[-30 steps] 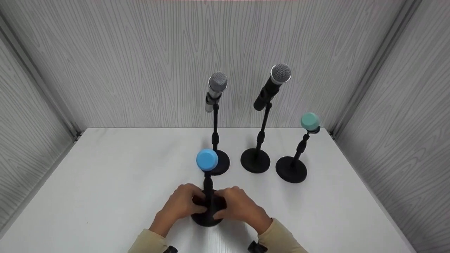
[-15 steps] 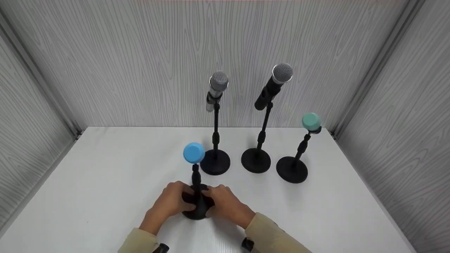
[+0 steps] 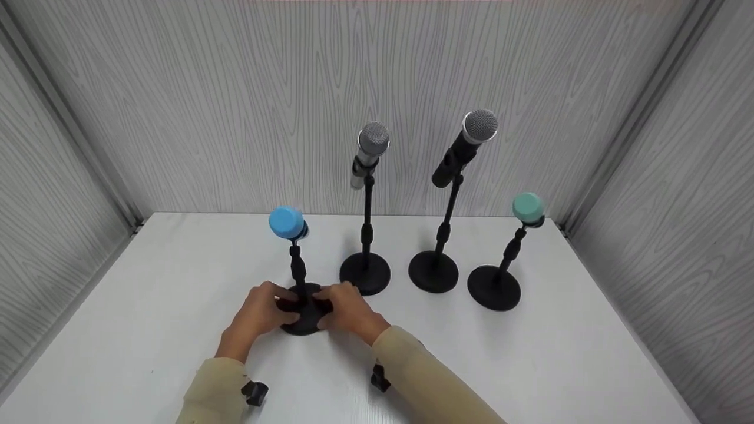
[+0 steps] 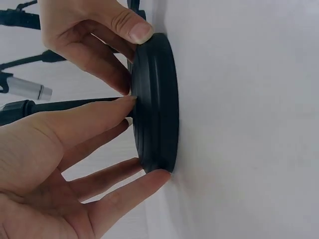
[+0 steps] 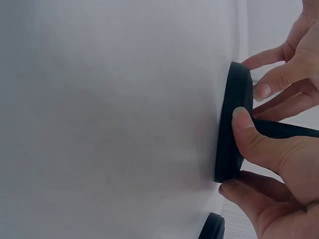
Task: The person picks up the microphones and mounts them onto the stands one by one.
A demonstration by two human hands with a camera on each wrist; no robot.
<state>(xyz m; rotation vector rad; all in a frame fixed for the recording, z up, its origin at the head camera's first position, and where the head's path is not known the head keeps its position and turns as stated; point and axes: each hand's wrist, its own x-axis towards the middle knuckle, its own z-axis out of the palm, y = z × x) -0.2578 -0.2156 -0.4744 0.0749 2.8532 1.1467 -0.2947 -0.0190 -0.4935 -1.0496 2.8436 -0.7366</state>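
A short black microphone stand [image 3: 298, 268] with a blue-capped microphone [image 3: 286, 222] on top stands upright at the left of the group. On the left side of its round base, my left hand [image 3: 259, 312] grips the rim with thumb and fingers. From the opposite side my right hand [image 3: 347, 310] holds the same base [image 4: 157, 104], its thumb on the edge. Both wrist views show the base at or very near the white surface; whether it touches cannot be told.
To the right stand a silver microphone [image 3: 373, 140] on a stand, a black microphone [image 3: 465, 147] on a stand, and a short stand with a green-capped microphone [image 3: 527, 207]. A grey wood-grain wall [image 3: 235, 106] rises behind the white table [image 3: 530, 365].
Both hands have moved left and away from me with the blue-capped microphone's stand. It was in front of the silver microphone's stand and is now to its left.
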